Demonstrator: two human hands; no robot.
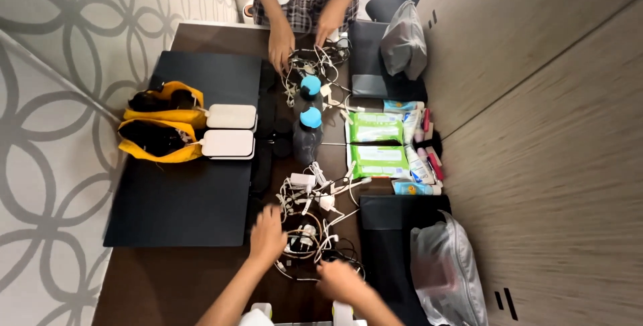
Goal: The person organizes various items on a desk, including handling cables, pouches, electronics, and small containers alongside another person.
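While spread flat, left hand point(268, 233) and right hand point(340, 279), gripping nothing, pressed near tangle of cables and chargers point(309, 222): light, limp, snag-prone, probably best lifted by a plug body.

Two bare forearms, left hand point(268, 234), right hand point(339, 280), no sleeves

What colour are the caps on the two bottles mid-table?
Light blue caps on both bottles, clearest in the head view.
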